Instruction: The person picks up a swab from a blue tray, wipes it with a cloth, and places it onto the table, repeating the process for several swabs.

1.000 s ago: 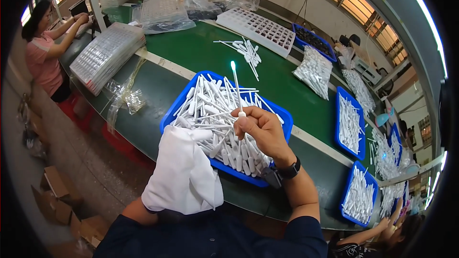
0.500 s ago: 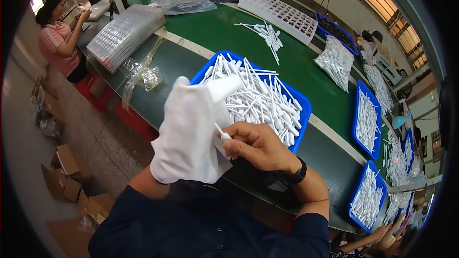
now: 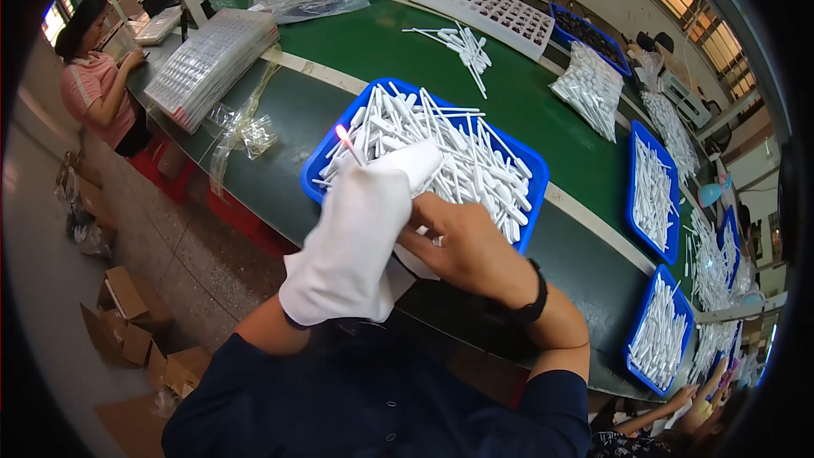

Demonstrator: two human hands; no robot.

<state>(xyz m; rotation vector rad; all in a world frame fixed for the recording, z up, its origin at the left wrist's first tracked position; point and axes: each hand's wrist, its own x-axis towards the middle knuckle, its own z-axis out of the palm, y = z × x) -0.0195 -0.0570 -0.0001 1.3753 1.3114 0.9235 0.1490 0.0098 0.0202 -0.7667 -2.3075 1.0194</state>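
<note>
White cloth (image 3: 343, 242) covers my left hand (image 3: 365, 212) like a loose mitt, hiding its fingers. A thin stick (image 3: 354, 153) with a glowing pink-red tip pokes out at the top of the cloth, held there by the left hand. My right hand (image 3: 471, 242), bare, presses curled fingers against the cloth's right side; whatever they grip is hidden. Just beyond both hands lies a blue tray (image 3: 541, 174) heaped with white sticks (image 3: 487, 174) that have thick handles and slim shafts.
A loose cluster of white sticks (image 3: 466, 53) lies on the green worktop (image 3: 356, 41). Farther back is a white perforated tray (image 3: 483, 13). Bagged white parts (image 3: 591, 89) and more blue trays (image 3: 633, 195) line the right. Clear plastic trays (image 3: 212, 64) are stacked left; a seated person (image 3: 97, 89) is beyond.
A lit stick tip now shows above the cloth-covered left hand. The white stick seen in my right fingers is no longer visible there. Both hands have shifted slightly right and up.
</note>
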